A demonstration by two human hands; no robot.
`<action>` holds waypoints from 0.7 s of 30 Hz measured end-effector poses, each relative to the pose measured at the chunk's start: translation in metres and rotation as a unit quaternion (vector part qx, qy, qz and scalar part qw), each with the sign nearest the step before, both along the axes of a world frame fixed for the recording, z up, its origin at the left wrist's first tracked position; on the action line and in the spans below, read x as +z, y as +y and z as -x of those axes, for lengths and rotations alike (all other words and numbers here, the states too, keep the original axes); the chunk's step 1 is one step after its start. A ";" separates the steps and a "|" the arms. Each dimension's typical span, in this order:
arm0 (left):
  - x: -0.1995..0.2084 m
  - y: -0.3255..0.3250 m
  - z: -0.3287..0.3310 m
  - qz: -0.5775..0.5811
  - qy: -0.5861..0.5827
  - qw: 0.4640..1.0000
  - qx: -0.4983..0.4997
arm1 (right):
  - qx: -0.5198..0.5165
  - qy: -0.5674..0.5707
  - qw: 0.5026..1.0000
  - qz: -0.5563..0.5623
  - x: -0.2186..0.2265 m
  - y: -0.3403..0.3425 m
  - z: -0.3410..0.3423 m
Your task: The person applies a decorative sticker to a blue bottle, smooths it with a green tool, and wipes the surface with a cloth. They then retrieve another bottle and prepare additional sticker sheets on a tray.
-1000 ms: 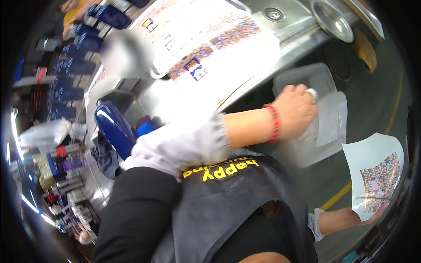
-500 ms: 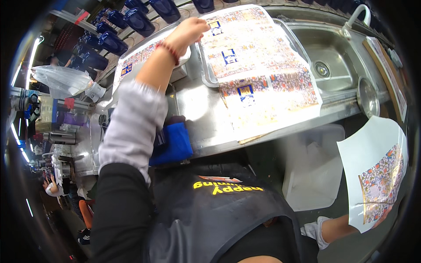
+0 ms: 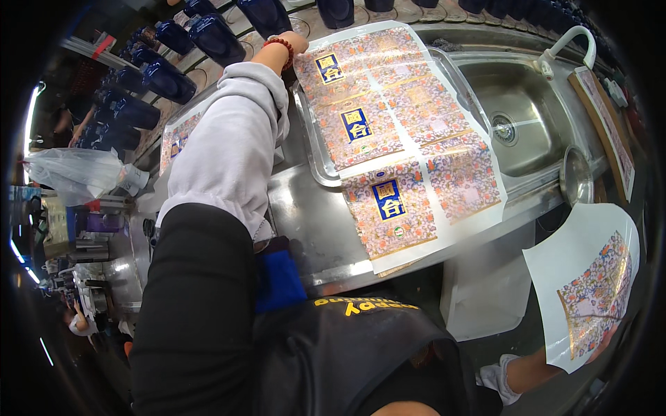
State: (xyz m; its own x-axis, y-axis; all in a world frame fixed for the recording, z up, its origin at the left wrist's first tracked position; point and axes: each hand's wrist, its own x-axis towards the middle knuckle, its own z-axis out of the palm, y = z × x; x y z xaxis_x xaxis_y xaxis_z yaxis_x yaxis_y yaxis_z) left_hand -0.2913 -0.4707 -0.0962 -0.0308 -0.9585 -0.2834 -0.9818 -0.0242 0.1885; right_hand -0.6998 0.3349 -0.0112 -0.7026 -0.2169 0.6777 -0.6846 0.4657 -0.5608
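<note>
My left hand (image 3: 295, 43), with a red bead bracelet at the wrist, is at the far left corner of a large decal sheet (image 3: 409, 125). Its fingers are closed on that corner. The sheet has flowered panels and blue labels; it lies across a metal tray (image 3: 320, 163), with its near end over the counter edge. Low on the right, my right hand (image 3: 605, 345) grips a smaller cut decal sheet (image 3: 593, 298) with one flowered panel on white backing. That sheet hangs bent, hiding most of the fingers.
A steel sink (image 3: 517, 90) with a white faucet (image 3: 570, 43) adjoins the tray. Dark blue bottles (image 3: 215, 38) line the back. A round metal bowl (image 3: 576, 175) sits by the sink, a blue cloth (image 3: 277, 281) at the counter's front, and a translucent bin (image 3: 485, 291) below.
My left hand has shifted slightly left along the large sheet's far edge. My view has moved, and the sheet's pattern shows with less glare. The right hand still grips its sheet.
</note>
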 end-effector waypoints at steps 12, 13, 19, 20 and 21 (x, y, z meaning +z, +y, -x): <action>0.096 0.159 0.041 0.228 0.026 0.933 -0.276 | 0.241 -0.054 0.968 -0.044 0.062 -0.151 0.041; 0.104 0.188 0.044 0.254 0.045 0.911 -0.322 | 0.269 -0.062 0.960 -0.048 0.072 -0.175 0.044; 0.130 0.383 0.058 0.257 0.205 0.824 -0.461 | 0.425 -0.123 0.894 -0.069 0.136 -0.331 0.049; 0.134 0.409 0.058 0.240 0.207 0.820 -0.476 | 0.449 -0.139 0.880 -0.072 0.145 -0.357 0.048; 0.138 0.429 0.057 0.250 0.222 0.804 -0.491 | 0.471 -0.158 0.865 -0.075 0.152 -0.384 0.047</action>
State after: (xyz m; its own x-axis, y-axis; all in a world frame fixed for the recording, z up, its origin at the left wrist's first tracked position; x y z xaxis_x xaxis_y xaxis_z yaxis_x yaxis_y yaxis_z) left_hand -0.3485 -0.0416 0.0414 -0.8349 -0.4002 0.3778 -0.3135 0.9100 0.2712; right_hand -0.7467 -0.0492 0.1412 -0.3116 -0.8628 0.3981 -0.6234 -0.1305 -0.7709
